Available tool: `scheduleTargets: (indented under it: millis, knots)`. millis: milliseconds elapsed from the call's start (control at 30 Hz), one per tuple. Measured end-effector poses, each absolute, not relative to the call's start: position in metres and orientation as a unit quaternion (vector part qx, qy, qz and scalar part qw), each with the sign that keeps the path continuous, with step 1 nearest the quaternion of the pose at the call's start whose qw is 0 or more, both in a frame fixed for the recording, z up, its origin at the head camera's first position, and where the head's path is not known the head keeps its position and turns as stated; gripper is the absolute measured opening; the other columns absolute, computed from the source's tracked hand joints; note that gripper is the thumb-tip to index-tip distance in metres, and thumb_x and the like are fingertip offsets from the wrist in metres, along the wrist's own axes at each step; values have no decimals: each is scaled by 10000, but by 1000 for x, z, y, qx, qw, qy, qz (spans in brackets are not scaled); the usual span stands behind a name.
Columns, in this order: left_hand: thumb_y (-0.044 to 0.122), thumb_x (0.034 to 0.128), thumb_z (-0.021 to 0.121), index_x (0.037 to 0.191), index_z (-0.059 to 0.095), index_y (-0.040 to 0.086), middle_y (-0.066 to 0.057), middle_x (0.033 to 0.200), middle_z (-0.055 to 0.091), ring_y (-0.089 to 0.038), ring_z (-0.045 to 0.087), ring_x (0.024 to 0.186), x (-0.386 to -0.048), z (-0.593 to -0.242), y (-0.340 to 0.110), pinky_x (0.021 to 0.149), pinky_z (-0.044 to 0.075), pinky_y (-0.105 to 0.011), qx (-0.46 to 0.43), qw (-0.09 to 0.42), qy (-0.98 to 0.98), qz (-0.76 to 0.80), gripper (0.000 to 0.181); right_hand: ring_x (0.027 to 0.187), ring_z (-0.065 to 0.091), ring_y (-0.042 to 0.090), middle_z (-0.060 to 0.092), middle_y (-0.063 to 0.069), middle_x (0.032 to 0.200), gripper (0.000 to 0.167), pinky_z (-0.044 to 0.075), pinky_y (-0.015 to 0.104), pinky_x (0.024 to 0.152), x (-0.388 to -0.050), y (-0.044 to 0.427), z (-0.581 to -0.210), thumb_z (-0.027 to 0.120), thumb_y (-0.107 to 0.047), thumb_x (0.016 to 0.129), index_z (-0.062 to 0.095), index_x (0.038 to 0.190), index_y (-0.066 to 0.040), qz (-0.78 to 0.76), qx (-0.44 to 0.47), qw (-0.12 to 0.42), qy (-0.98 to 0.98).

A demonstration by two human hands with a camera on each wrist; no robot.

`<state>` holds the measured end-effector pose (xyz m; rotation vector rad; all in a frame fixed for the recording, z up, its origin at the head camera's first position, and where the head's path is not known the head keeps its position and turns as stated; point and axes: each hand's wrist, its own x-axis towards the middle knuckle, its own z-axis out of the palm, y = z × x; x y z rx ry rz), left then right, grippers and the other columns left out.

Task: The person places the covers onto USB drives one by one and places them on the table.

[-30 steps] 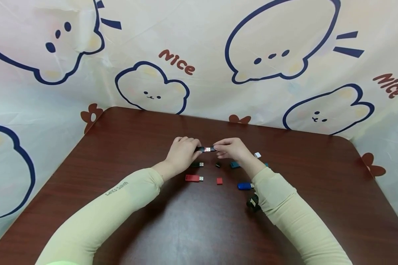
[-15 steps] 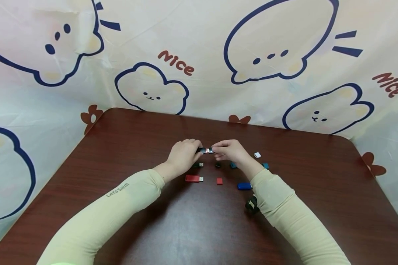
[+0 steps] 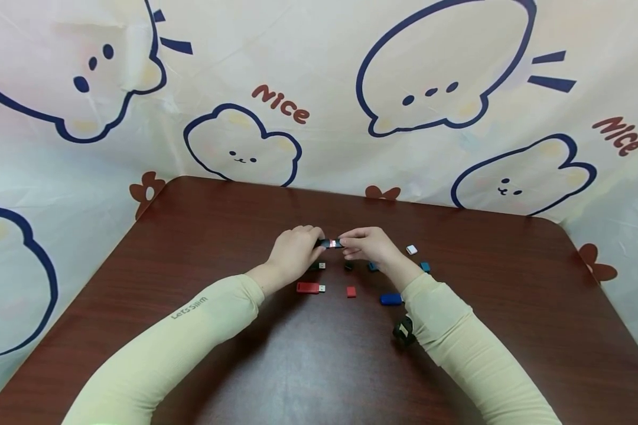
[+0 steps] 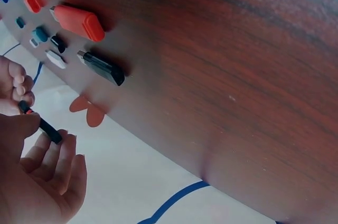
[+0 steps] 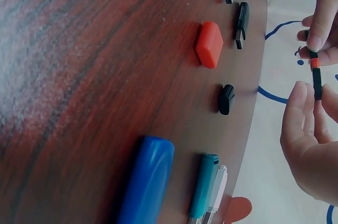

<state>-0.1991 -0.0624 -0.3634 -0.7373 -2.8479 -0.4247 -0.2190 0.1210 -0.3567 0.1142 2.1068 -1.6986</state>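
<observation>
Near the middle of the table, my left hand (image 3: 295, 254) pinches a black USB flash drive (image 4: 50, 131) with a red band (image 5: 315, 63). My right hand (image 3: 371, 245) pinches a black cap (image 5: 317, 84) at the drive's connector end, in line with it. Cap and drive meet closely, and a short light strip shows between them in the head view. Whether the cap is fully seated cannot be told. Below my left hand lie a black USB drive (image 4: 102, 67) and a red one (image 3: 308, 288), both with connectors bare.
Nearby on the table (image 3: 298, 366) lie a red cap (image 3: 351, 292), a small black cap (image 5: 226, 100), a blue USB drive (image 3: 390, 300), a teal drive (image 5: 204, 186), a white drive (image 5: 217, 189), a white cap (image 3: 412, 249) and a teal cap (image 3: 425, 267). A patterned curtain (image 3: 329, 153) borders the far edge.
My right hand has shifted slightly left with the cap. The bare connector seen between cap and drive a second ago has shrunk to a short strip. My left hand keeps its hold.
</observation>
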Motion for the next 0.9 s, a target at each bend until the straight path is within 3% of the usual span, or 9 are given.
scheduleTargets:
  millis: [233, 900]
  knots:
    - [211, 890, 638, 963, 628, 82, -39, 869, 657, -185, 599, 787, -197, -364, -61, 701, 508, -342, -250, 77, -953, -151, 148, 622, 613, 65, 632, 7, 776, 299, 543, 209, 639, -217, 122, -357, 584, -69, 910, 589, 1166, 85, -616, 43, 215, 757]
    - [182, 902, 620, 981, 628, 77, -34, 885, 645, -171, 558, 805, -196, -362, -58, 720, 502, -321, -267, 55, -946, -177, 132, 627, 619, 64, 636, 25, 792, 298, 551, 223, 663, -216, 123, -356, 591, -72, 907, 597, 1164, 78, -613, 55, 216, 758]
